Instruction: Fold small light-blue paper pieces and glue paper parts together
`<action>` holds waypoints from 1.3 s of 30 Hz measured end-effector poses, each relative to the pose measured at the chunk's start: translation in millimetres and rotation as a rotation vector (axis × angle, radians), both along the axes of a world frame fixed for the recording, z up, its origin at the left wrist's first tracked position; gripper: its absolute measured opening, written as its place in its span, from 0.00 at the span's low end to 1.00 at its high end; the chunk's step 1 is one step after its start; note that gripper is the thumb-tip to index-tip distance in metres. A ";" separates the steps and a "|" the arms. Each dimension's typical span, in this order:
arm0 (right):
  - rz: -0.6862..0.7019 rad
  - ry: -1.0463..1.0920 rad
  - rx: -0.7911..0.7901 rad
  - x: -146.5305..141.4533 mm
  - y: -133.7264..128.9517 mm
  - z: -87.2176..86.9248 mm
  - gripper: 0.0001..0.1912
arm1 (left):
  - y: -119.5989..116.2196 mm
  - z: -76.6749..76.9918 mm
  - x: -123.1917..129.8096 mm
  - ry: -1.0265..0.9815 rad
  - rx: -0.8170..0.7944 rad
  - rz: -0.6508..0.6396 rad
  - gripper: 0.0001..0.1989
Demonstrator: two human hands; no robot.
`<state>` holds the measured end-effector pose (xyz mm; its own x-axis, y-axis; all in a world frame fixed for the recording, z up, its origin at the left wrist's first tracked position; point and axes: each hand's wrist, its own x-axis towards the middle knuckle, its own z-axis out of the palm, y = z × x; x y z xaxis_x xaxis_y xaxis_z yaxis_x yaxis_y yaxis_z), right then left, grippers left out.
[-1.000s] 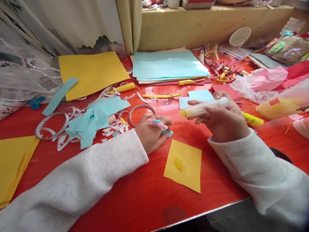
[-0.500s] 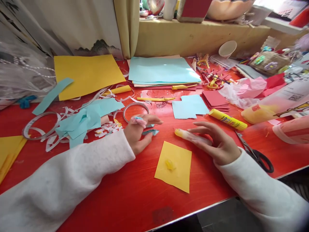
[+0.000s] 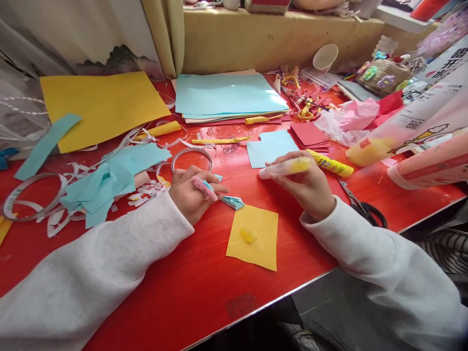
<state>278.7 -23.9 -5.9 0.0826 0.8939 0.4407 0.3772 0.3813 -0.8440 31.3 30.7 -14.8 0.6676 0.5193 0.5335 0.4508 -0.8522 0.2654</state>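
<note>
My left hand (image 3: 195,195), wearing a pink and blue ring (image 3: 204,188), is curled with its fingertips on the near end of a small folded blue paper (image 3: 234,202). The far end of that paper meets the top edge of a yellow square (image 3: 256,256), which bears a glossy yellow blob (image 3: 247,235). In my right hand (image 3: 305,185) is a translucent tube (image 3: 283,168), held above the table, its white end pointing left and its yellow end right.
Blue scraps (image 3: 106,180) and tape rolls (image 3: 192,161) lie left. Behind are a yellow sheet (image 3: 106,107) and a blue paper stack (image 3: 226,97). Blue squares (image 3: 276,146), red squares (image 3: 309,135), a glue stick (image 3: 334,165) and scissors (image 3: 361,204) lie right, near bottles (image 3: 427,165).
My right hand has lifted the tube and turned it, so its yellow end now points right. My left fingers have closed in, and the folded blue paper sits nearer the yellow square. The view has shifted.
</note>
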 end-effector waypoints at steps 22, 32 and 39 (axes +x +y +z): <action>0.025 -0.219 -0.081 -15.7 19.0 5.1 0.08 | 1.8 -11.1 2.5 0.150 0.031 -0.008 0.13; -0.058 -0.151 -0.206 -13.2 18.1 -5.2 0.39 | -4.6 -1.3 5.0 0.126 -0.097 -0.023 0.07; -0.181 -0.483 -0.072 -16.0 15.7 -1.3 0.16 | -12.5 4.9 13.0 0.288 -0.218 0.117 0.07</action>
